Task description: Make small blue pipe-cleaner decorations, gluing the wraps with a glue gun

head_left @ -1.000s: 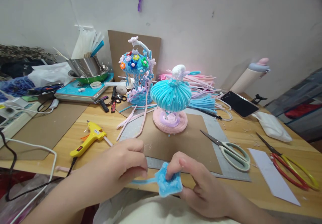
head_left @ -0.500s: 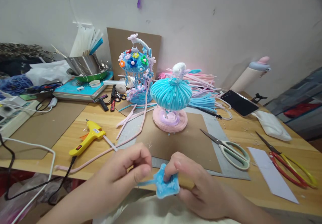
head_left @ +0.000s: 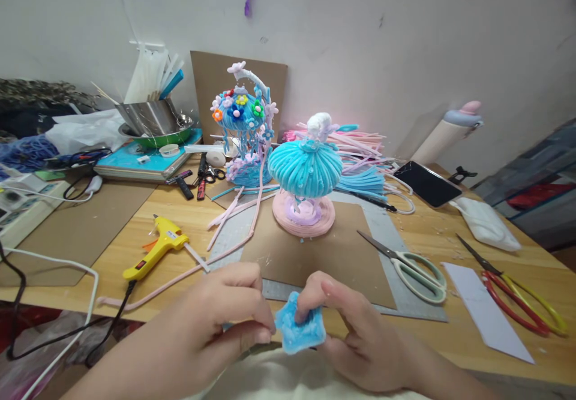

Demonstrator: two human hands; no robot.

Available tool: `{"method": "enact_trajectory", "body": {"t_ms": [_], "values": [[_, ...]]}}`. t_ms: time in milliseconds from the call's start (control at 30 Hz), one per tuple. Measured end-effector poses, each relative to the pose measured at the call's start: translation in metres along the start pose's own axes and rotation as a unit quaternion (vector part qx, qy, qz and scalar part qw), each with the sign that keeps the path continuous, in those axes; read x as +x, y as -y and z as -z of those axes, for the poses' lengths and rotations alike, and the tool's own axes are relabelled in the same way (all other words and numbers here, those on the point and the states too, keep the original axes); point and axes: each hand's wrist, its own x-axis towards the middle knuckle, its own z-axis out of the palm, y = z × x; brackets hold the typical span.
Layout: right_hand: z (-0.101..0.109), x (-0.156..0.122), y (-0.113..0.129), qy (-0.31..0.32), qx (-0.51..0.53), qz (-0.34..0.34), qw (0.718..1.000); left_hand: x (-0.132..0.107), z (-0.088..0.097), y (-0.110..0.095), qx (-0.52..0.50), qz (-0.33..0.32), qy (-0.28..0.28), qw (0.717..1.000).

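My right hand (head_left: 360,334) pinches a fuzzy blue piece (head_left: 301,335) of pipe cleaner shaped like a star or flower, the index finger pressed into its middle and the thumb at its side. At the piece's left edge, my left hand (head_left: 234,316) is closed, thumb and index fingertips together on the blue pipe-cleaner tail. Only bits of that tail show around the fingers. Beyond both hands, a pipe-cleaner lamp (head_left: 306,169) with a turquoise ribbed shade stands on a round pink base.
On the left lie a yellow glue gun (head_left: 157,247) and a long pink pipe cleaner (head_left: 175,283). Pale-green scissors (head_left: 416,274) and red-yellow scissors (head_left: 513,295) lie on the right. A flower-covered lamp (head_left: 240,112) and pipe-cleaner bundles (head_left: 364,181) stand or lie behind.
My left fingers have moved right and down and closed at the blue piece's tail, which showed more before. The blue piece has shifted slightly right, still in my right hand.
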Motion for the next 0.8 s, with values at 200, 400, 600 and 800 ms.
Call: {"method": "enact_trajectory", "body": {"t_ms": [200, 400, 600, 800], "values": [[0.001, -0.002, -0.002, -0.021, 0.039, -0.007, 0.999, -0.005, -0.003, -0.004, 0.070, -0.002, -0.007, 0.997], [0.001, -0.004, -0.002, -0.030, 0.040, -0.011, 0.999, -0.010, -0.007, -0.005, 0.156, -0.034, -0.014, 0.987], [0.000, -0.002, -0.002, -0.038, 0.014, -0.013, 0.999, -0.011, -0.010, -0.011, 0.231, -0.060, -0.018, 0.971], [-0.001, 0.004, 0.001, -0.024, -0.059, -0.006, 0.998, -0.006, -0.007, -0.019, 0.232, -0.080, 0.015, 0.969]]}}
